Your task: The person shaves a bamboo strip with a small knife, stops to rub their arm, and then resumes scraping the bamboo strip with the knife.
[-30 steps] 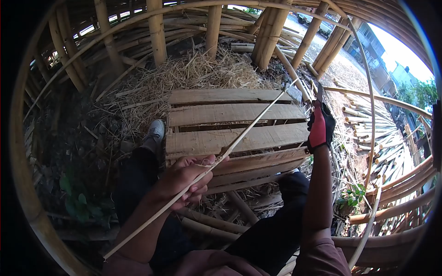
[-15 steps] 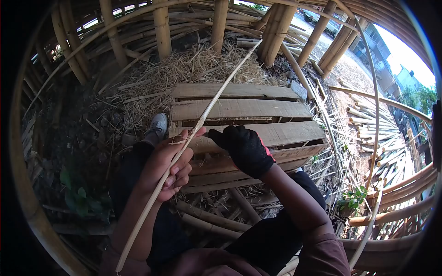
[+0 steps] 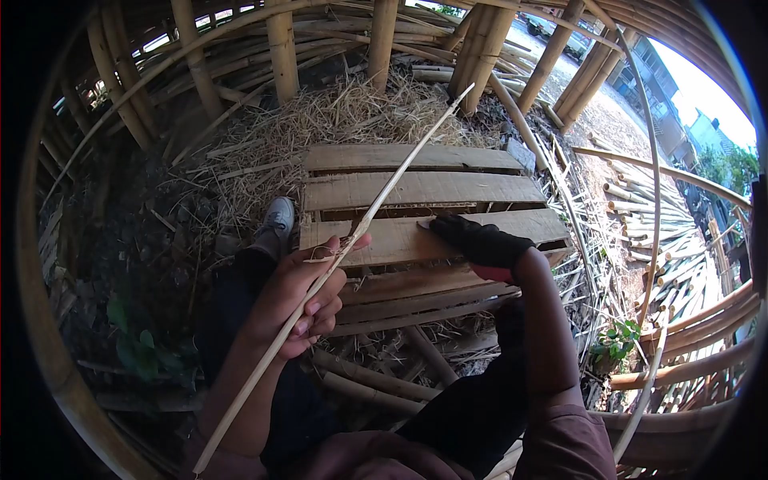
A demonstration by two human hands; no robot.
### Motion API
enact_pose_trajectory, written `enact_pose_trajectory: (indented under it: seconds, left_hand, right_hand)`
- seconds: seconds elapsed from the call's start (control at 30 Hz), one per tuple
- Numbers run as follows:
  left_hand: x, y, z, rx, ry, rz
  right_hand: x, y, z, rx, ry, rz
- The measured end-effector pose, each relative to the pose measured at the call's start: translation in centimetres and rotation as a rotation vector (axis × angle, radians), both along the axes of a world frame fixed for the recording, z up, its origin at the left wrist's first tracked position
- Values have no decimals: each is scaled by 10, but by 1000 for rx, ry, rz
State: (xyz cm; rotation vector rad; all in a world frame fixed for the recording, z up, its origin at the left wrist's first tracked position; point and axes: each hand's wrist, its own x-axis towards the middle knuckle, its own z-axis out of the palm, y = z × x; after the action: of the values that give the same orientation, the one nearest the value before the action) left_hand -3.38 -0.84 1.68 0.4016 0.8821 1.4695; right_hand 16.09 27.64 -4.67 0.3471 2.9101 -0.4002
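My bare left hand is closed around a long, thin bamboo strip, which runs diagonally from the lower left up past the crate's far edge. Curled shavings cling to the strip at my fingers. To its right, my right hand, in a black and red glove, is low over the slatted wooden crate, apart from the strip. Its fingers are closed round the knife, whose handle is hidden; only a small dark tip shows at the fingertips.
Straw and shavings cover the ground behind the crate. Upright bamboo posts stand beyond. Cut bamboo poles lie at the right, near curved bamboo rails. A shoe is left of the crate.
My right hand has come from the crate's right edge to near my left hand, then drawn slightly back right. The strip's far end has swung left, then a little right again.
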Motion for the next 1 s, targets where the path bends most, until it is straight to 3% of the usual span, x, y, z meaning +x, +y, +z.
enact_pose_trajectory:
  seconds: [0.07, 0.1, 0.13, 0.2, 0.23, 0.33, 0.4, 0.47, 0.6, 0.67, 0.73, 0.8, 0.9, 1.0]
  left_hand:
    - [0, -2, 0, 3, 5, -6]
    - [0, -2, 1, 4, 19, 0]
    - [1, -2, 2, 5, 32, 5]
    - [2, -3, 3, 6, 25, -2]
    - [2, -2, 3, 0, 22, -3]
    - [3, 0, 2, -4, 44, 1]
    - [5, 2, 0, 0, 13, 3]
    - [7, 4, 0, 0, -17, 0]
    - [9, 6, 0, -21, -18, 0]
    - [10, 7, 0, -31, -15, -8]
    - [10, 6, 0, -23, -34, -27]
    - [10, 4, 0, -31, -39, -51]
    - [8, 3, 0, -15, -73, -107]
    - [5, 4, -4, -5, -97, -167]
  right_hand:
    - [36, 34, 7, 10, -48, -222]
    - [63, 75, -23, 13, 42, -373]
    - [70, 69, -3, 195, -45, -483]
    - [87, 81, -10, 334, 180, -550]
    - [78, 69, -2, 357, 364, -424]
    - [40, 6, 20, 192, 440, -278]
    - [15, -29, 18, 222, 403, 12]
    - [0, -59, 22, 16, 351, 179]
    - [8, -53, 8, 36, 359, 263]
    - [33, -10, 5, 30, 201, -29]
    - [73, 45, -8, 147, 202, -168]
    - [110, 87, -13, 24, 101, -592]
    - [131, 93, -7, 279, 286, -778]
    - [120, 76, 11, 132, 458, -768]
